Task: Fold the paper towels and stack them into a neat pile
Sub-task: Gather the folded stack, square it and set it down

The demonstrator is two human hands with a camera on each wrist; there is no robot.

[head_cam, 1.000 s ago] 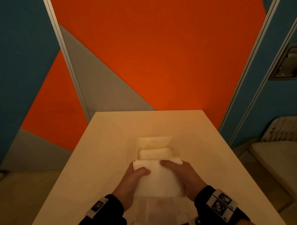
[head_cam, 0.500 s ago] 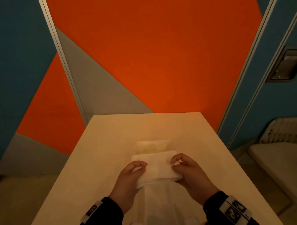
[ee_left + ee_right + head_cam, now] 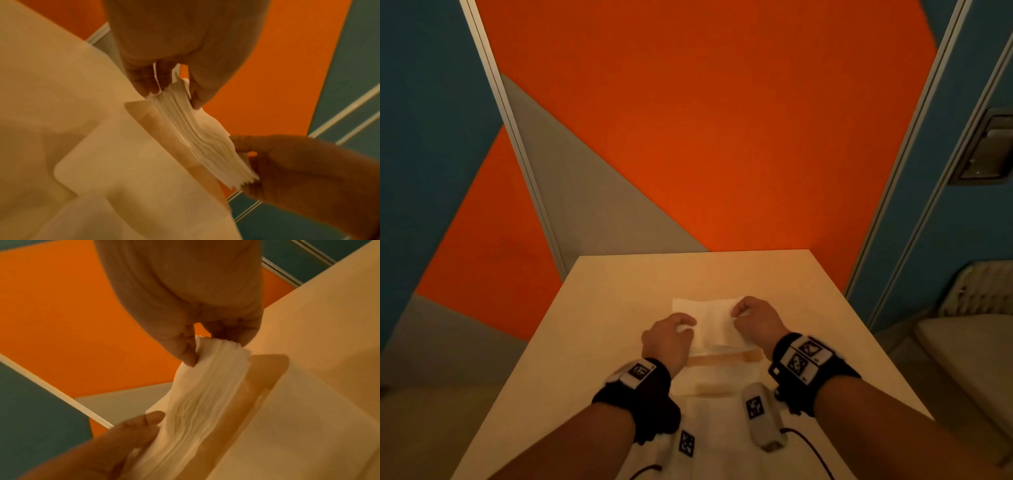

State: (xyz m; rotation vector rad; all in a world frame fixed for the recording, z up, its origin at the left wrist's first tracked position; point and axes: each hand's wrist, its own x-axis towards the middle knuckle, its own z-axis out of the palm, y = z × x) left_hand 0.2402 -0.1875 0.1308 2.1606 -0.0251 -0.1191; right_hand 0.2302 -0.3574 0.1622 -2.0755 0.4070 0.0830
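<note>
I see the stack of folded paper towels (image 3: 714,322) held just above the pale table (image 3: 599,308), near its middle. My left hand (image 3: 667,339) pinches its left end between thumb and curled fingers; my right hand (image 3: 755,320) pinches the right end likewise. A clear box (image 3: 722,359) lies directly beneath.

Bare table (image 3: 619,301) lies open to the left, right and far side of the paper towel stack (image 3: 714,322). Nearer the body, a white device (image 3: 762,416) and its cable sit in the way.
</note>
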